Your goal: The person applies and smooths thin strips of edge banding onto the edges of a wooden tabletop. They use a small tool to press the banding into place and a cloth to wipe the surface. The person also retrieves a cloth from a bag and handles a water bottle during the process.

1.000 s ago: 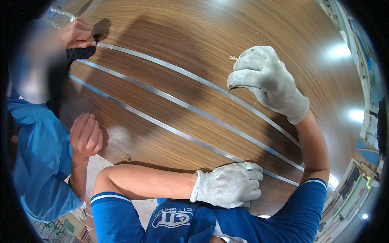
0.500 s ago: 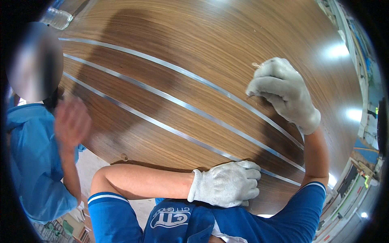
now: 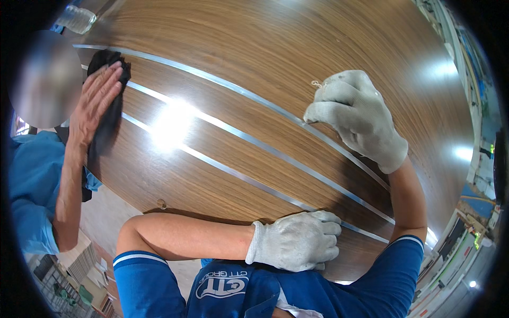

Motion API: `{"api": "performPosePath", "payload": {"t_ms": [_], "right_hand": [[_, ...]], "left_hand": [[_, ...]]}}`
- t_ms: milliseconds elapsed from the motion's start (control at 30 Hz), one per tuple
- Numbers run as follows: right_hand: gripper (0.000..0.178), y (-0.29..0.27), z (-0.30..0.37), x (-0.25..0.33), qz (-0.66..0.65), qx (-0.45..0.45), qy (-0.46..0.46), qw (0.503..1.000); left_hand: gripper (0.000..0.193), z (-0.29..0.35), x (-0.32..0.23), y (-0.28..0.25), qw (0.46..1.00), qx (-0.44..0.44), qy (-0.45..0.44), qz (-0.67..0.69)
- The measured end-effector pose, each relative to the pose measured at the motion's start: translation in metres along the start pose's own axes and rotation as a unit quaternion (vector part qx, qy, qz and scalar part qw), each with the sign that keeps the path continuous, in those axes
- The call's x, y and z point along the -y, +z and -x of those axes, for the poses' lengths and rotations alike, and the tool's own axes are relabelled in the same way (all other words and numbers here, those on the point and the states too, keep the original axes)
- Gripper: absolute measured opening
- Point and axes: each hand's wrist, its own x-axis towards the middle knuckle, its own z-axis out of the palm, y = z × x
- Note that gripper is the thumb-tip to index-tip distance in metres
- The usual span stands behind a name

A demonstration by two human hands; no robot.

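Note:
A wood-grain panel (image 3: 238,175) carries three silvery metal strips running across it, the farthest being one strip (image 3: 212,79). My right hand (image 3: 352,114), in a pale work glove, is closed in a pinch at that far strip. Its curled fingers hide whatever they may hold. A loose thread (image 3: 316,84) sticks up by the glove's knuckles. My left hand (image 3: 297,241), also gloved, lies palm down on the panel's near edge, beside the end of the nearest strip. Its fingers are loosely bent, with nothing visible in them.
At the left, a co-worker's bare hand (image 3: 98,98) presses a black cloth (image 3: 108,119) onto the panel over the strips. A clear plastic bottle (image 3: 77,19) lies at the far left. Shelving with stacked materials (image 3: 450,259) stands beyond the panel's right side.
My right hand has shifted a little left along the far strip. The co-worker's hand has moved up onto the panel with a black cloth now under it. My left hand stays put.

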Motion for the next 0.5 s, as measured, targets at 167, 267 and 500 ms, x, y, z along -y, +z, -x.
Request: {"api": "performPosePath", "payload": {"t_ms": [167,267,500], "right_hand": [[0.019,-0.001,0.000,0.002,-0.007,0.003,-0.010,1.000],[0.019,-0.002,0.000,0.003,-0.018,0.028,0.001,0.999],[0.017,-0.011,0.006,0.000,-0.037,0.024,0.013,0.999]], "left_hand": [[0.031,0.002,0.000,0.000,1.000,0.014,-0.007,0.006],[0.031,0.002,0.000,0.000,1.000,-0.002,-0.006,0.009],[0.035,-0.002,0.000,-0.004,0.998,0.050,-0.007,-0.022]]}}
